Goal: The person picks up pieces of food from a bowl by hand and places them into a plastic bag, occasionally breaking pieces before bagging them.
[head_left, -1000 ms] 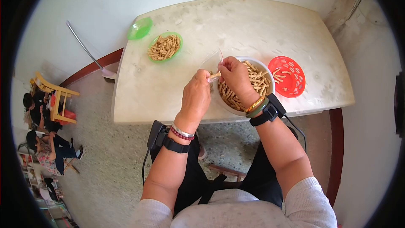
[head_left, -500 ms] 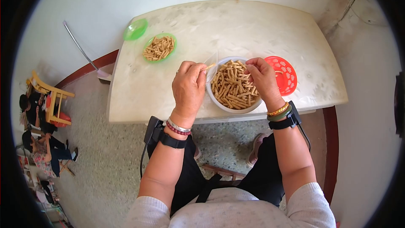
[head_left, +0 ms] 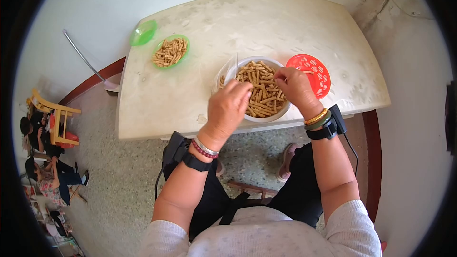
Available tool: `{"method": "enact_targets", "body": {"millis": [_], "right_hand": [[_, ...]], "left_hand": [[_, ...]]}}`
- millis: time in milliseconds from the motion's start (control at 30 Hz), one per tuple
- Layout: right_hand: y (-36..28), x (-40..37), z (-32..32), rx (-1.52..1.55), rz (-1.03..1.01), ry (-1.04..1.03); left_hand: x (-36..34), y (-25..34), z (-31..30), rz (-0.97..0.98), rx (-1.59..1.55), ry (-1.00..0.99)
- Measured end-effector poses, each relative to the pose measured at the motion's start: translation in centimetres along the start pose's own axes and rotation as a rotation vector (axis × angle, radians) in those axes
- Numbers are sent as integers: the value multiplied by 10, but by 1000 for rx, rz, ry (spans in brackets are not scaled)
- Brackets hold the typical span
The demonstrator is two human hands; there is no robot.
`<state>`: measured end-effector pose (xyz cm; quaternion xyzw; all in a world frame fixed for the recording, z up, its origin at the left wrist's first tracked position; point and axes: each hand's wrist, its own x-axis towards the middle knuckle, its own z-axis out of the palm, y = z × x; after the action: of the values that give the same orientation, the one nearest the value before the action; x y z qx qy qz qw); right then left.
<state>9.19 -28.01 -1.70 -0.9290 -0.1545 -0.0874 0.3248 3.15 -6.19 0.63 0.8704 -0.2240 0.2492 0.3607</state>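
L hand [head_left: 228,107] has dropped into the white bowl [head_left: 266,118] at the counter's [head_left: 190,100] near edge, fingers curled over sticks [head_left: 261,85] — grip blurred, can't tell. R hand [head_left: 296,85] stays at the rim, fingers pinched on sticks.

Counter [head_left: 285,24] open across far half and near the left edge; blocked at front centre by white bowl [head_left: 266,118] under left hand [head_left: 228,107] and right hand [head_left: 296,86], red basket [head_left: 312,74] just beside it, green bowl [head_left: 170,51] and green lid [head_left: 143,32] at the far left corner.

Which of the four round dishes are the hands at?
The big white bowl of snack sticks at the near edge: left hand and right hand are both over it. The green bowl, green dish and red basket lie apart.
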Motion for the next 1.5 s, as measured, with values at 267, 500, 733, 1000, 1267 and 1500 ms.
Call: {"method": "enact_targets", "body": {"millis": [267, 500, 733, 1000, 1267, 1500], "right_hand": [[-9, 4, 34, -453, -1, -26], [-17, 3, 20, -327, 20, -91], [-56, -15, -4, 279, -252, -136], [-57, -13, 7, 997, -66, -87], [-44, -6, 10, 835, -9, 20], [-23, 4, 13, 351, 99, 50]], "left_hand": [[-15, 9, 15, -111, -122, -186], [-20, 9, 9, -172, -244, -183], [-9, 12, 0, -163, -95, 127], [0, -1, -28, -171, -17, 224], [14, -32, -17, -120, 238, 102], [18, -16, -21, -74, 152, 210]]}}
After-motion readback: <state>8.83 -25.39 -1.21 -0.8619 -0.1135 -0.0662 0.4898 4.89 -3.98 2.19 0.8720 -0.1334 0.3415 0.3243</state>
